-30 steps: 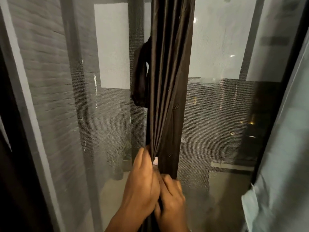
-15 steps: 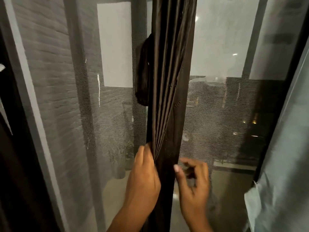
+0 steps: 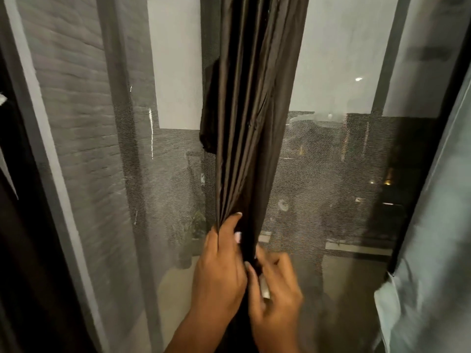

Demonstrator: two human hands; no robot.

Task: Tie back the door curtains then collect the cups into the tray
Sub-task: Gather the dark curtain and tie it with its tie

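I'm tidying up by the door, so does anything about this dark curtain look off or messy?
One thing: a loose flap of fabric sticks out from the left side of the gathered dark curtain, above where the left hand and right hand hold it, outside the bundle. No tear or damage shows.

— Where are my hands?
— My left hand [image 3: 219, 266] is raised, forearm coming up from the bottom edge, fingers curled with the thumb up in a pinch.
— And the right?
— My right hand [image 3: 276, 284] sits just beside it, slightly lower, fingers bent inward toward the left, touching it.
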